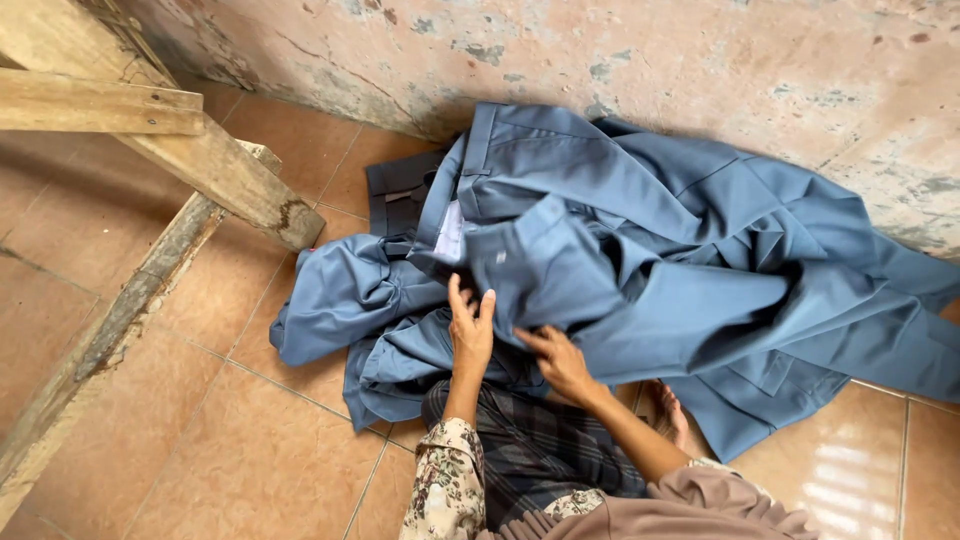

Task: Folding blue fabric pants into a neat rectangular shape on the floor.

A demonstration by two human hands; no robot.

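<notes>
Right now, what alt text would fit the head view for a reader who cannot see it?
Two bare hands, the left hand and the right hand, rest on a heap of blue-grey trousers piled on a tiled floor against a stained wall. A wooden frame stands at the left.

Blue trousers (640,250): right portion cut off by frame edge; lower layers concealed beneath upper folds. Right hand (560,362): fingertips hidden under cloth. Wooden frame (150,150): truncated at left and top edges. Foot (668,415): partly covered.
</notes>
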